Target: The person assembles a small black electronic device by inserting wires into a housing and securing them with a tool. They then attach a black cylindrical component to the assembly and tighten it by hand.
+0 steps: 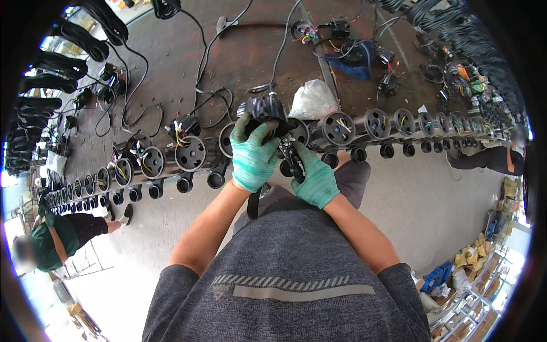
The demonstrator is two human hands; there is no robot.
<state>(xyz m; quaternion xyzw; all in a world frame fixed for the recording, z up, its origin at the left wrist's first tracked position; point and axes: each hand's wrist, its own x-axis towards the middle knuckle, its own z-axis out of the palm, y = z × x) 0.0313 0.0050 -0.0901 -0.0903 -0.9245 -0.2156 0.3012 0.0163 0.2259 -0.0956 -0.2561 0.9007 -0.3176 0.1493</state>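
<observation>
My left hand (253,157), in a green-and-white glove, grips a black ribbed housing (269,107) with a black cable running from its top. Coloured wires show faintly at the housing's underside, between my fingers. In my right hand (317,181), gloved the same way, is a black hand tool with metal jaws (292,159), which looks like pliers. Its jaws are close below the housing, beside my left fingertips; whether they touch a wire I cannot make out. A row of round black parts with holed faces (190,153) lines the table edge, some with wires coming out.
The dark table (256,57) carries black cables, a white plastic bag (313,100), a blue cloth (354,65) and wired housings (340,28). Coiled black cables (51,65) lie along both sides. One person (57,242) is at the far left, another (501,157) at the far right.
</observation>
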